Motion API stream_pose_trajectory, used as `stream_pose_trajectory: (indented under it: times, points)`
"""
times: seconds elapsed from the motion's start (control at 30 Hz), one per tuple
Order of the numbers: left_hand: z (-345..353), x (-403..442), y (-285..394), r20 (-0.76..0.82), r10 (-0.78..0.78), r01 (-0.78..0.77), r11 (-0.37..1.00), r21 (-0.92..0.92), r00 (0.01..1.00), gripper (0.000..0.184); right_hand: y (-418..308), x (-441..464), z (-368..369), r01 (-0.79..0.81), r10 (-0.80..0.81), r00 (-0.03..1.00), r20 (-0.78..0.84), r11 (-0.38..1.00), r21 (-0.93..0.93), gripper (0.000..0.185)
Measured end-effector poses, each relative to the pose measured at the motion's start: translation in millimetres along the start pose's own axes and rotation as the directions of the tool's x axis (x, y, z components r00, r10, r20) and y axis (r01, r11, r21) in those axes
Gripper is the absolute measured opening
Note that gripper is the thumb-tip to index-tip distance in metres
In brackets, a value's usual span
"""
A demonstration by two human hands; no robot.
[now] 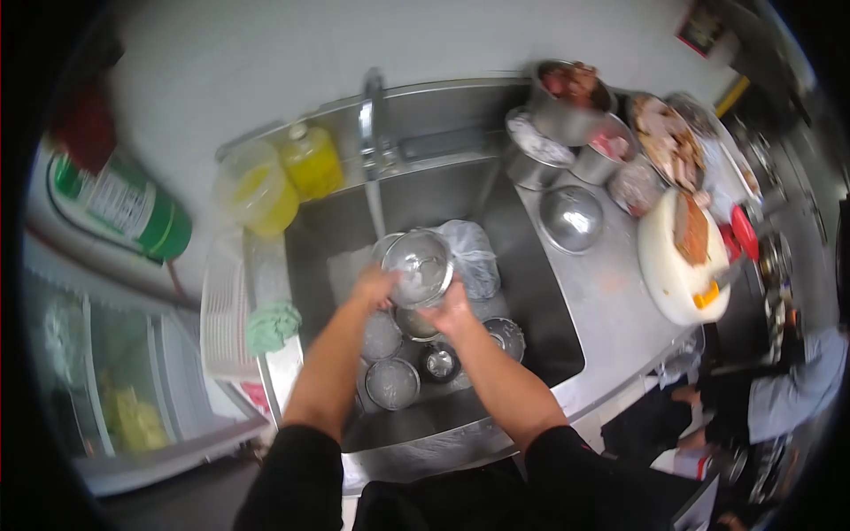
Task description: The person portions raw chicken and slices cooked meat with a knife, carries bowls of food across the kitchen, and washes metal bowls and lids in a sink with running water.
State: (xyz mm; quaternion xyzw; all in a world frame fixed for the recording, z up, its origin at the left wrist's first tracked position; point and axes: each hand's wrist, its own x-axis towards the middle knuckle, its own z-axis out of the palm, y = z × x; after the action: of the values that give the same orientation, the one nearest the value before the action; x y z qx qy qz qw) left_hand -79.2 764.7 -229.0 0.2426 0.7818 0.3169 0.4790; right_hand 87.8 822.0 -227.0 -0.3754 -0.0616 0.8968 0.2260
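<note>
Over the sink (540, 310), my left hand (375, 287) and my right hand (450, 308) grip a round metal bowl (419, 265) from both sides. The left fingers close on its left edge, the right ones on its lower right rim. A stream of water (375, 211) falls from the tap (369, 124) just behind the bowl. Below my hands, several round metal containers lie in the sink, among them one at the front left (392, 384) and a small one (440, 363) beside it. A filled clear plastic bag (472, 257) sits behind my right hand.
Left of the sink stand a yellow liquid bottle (312, 163), a plastic jug (266, 199) and a green cloth (273, 327). On the right counter are a metal dome (571, 219), meat containers (567, 106) and a white cutting board (673, 283) with a knife. Another person (797, 389) is at far right.
</note>
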Motion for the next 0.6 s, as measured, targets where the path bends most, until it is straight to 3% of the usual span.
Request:
stream_pose_trajectory:
  times: [0.03,0.07,0.1,0.13,0.17,0.2,0.3,0.37,0.43,0.47,0.5,0.6]
  points:
    - [-19.7,12.3,12.0,-0.013,0.085,-0.076,0.944,0.321,0.996,0.036,-4.0,-2.8,-0.4,-0.044,0.039,0.998,-0.051,0.995,-0.094,0.050]
    - [-37.3,21.3,21.6,0.005,0.149,-0.121,0.780,0.614,0.989,0.040,-7.0,0.7,-5.8,-0.038,0.017,0.992,-0.128,0.986,-0.162,0.046]
    - [-46.6,16.7,40.2,-0.023,0.195,-0.128,0.723,0.679,0.981,0.039,-11.0,3.1,-16.0,-0.033,-0.014,0.978,-0.206,0.974,-0.226,0.042]
    - [-50.1,3.6,65.7,-0.040,0.247,-0.136,0.653,0.745,0.968,0.040,-20.8,-9.3,-14.0,-0.026,0.007,0.996,-0.084,0.973,-0.230,0.036]
    - [-46.6,-12.7,86.8,-0.061,0.374,-0.177,0.569,0.803,0.926,0.039,-26.7,-10.0,-17.6,0.010,-0.029,0.996,-0.086,0.976,-0.218,0.030]
    - [-43.5,-26.4,100.6,-0.053,0.496,-0.214,0.466,0.858,0.867,0.039,-33.5,-2.3,-32.6,0.043,-0.053,0.998,-0.039,0.972,-0.231,0.030]
    - [-43.8,-47.9,95.3,-0.083,0.730,-0.304,0.382,0.872,0.678,0.047,-53.4,-44.9,-28.0,0.075,-0.114,0.987,-0.116,0.951,-0.299,0.031]
    - [-60.7,-52.8,68.3,-0.150,0.872,-0.545,0.416,0.728,0.465,0.050,-61.1,-59.4,-37.6,0.089,-0.138,0.978,-0.157,0.955,-0.284,0.032]
    - [-69.1,-23.6,-0.3,-0.451,0.671,-0.631,0.730,0.263,0.588,0.050,-69.4,-70.2,-62.2,0.084,-0.129,0.982,-0.137,0.952,-0.293,0.033]
    - [-60.6,-13.3,-20.7,-0.523,0.400,-0.579,0.781,-0.236,0.752,0.047,-72.2,-73.7,-74.3,0.081,-0.124,0.984,-0.126,0.950,-0.302,0.033]
    - [-51.1,-9.0,-33.0,-0.423,0.119,-0.402,0.612,-0.681,0.898,0.044,-76.2,-75.6,-86.8,0.027,-0.067,0.992,-0.108,0.942,-0.336,0.033]
    - [-34.5,-5.8,-37.2,-0.069,-0.084,-0.008,0.574,-0.819,0.994,0.037,-76.2,-90.8,-103.5,0.056,-0.099,0.990,-0.100,0.927,-0.370,0.033]
